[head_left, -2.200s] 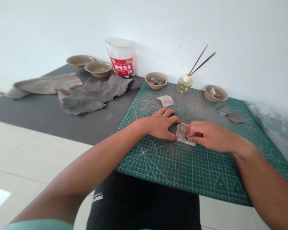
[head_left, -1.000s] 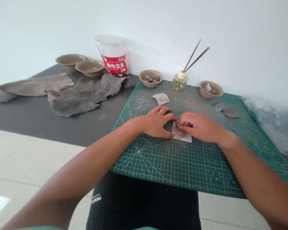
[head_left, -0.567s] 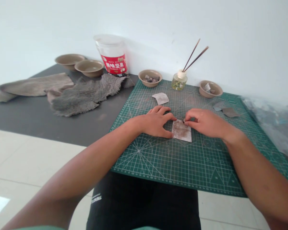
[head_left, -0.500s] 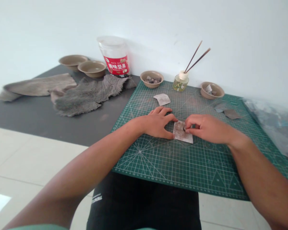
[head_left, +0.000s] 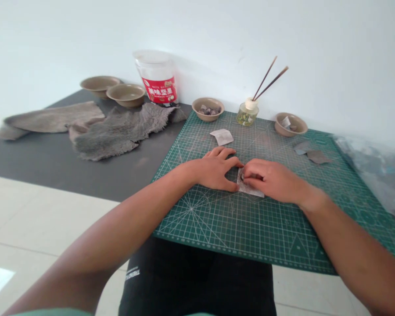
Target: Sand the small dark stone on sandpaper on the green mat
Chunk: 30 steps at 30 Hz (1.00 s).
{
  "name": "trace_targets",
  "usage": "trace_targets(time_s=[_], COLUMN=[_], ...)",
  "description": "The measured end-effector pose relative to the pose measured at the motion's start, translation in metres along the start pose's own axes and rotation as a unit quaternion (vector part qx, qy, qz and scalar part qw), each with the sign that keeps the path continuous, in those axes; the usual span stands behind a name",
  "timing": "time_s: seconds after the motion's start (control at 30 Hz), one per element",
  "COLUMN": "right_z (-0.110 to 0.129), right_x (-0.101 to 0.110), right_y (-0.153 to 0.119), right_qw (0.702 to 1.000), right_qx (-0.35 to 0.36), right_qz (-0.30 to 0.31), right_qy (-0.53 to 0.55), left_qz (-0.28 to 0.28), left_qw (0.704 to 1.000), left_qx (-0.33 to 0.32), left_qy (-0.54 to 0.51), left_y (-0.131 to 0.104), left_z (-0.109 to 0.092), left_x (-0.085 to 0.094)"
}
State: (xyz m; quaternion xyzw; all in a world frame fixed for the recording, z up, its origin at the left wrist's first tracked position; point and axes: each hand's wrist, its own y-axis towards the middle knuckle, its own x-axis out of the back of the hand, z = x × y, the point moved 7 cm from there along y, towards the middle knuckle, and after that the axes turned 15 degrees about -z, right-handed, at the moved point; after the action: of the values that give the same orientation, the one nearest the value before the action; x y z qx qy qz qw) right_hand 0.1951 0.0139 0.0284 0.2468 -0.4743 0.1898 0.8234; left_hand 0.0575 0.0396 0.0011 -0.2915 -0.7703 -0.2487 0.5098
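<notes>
A small pale square sheet (head_left: 252, 191) with brown smudges lies on the green cutting mat (head_left: 217, 219). My left hand (head_left: 217, 169) rests flat with its fingers spread, thumb and index fingertip on the sheet's left edge. Over the upper part of the sheet is my right hand (head_left: 270, 177), its fingers pinched together. They press a small dark piece against the sheet; the fingers cover most of it, so its kind does not show. Another creased pale sheet (head_left: 222, 137) lies on the mat beyond my left hand.
At the back stand a bowl of small stone-like lumps (head_left: 208, 109), a reed diffuser (head_left: 248, 112) and a second bowl (head_left: 291, 124). Grey scraps (head_left: 317, 156) and a plastic bag (head_left: 375, 166) lie right. Left are ragged grey cloths (head_left: 118, 131), a bowl (head_left: 127, 95) and a red-labelled tub (head_left: 158, 81).
My right hand has slid left across the sheet, closer to my left hand, and now covers more of it. My left hand and the sheet have stayed put.
</notes>
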Motion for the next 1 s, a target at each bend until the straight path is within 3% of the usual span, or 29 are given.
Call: trace_targets(time_s=[0.03,0.1,0.27,0.43,0.63,0.8,0.93,1.0], right_z=[-0.003,-0.010,0.001,-0.009,0.001,-0.014,-0.003,0.001], right_x=[0.004,0.006,-0.003,0.006,-0.004,0.008,-0.003,-0.005], right_y=[0.002,0.003,-0.003,0.004,-0.002,0.004,-0.001,-0.002], right_qw=[0.999,0.998,0.999,0.998,0.999,0.998,0.999,0.999], right_qx=[-0.006,-0.019,0.021,-0.014,0.018,-0.022,0.012,0.026], right_qz=[-0.032,-0.041,0.042,-0.042,0.041,-0.054,0.029,0.030], right_qy=[-0.022,-0.046,0.019,-0.035,0.026,-0.039,0.010,0.025], left_qz=[-0.001,-0.002,-0.005,-0.008,0.000,-0.010,-0.009,-0.010], left_qw=[1.000,1.000,1.000,1.000,1.000,1.000,1.000,1.000], left_qx=[0.001,0.002,-0.005,-0.007,-0.012,-0.008,-0.015,-0.016], left_qy=[0.001,0.003,0.004,0.007,0.007,0.008,0.007,0.010], left_y=[0.000,0.000,0.000,0.001,0.000,0.001,0.001,0.001], left_z=[0.000,0.000,-0.001,0.001,0.000,0.000,0.000,0.001], left_x=[0.000,0.000,0.000,0.000,-0.001,0.000,-0.001,-0.002])
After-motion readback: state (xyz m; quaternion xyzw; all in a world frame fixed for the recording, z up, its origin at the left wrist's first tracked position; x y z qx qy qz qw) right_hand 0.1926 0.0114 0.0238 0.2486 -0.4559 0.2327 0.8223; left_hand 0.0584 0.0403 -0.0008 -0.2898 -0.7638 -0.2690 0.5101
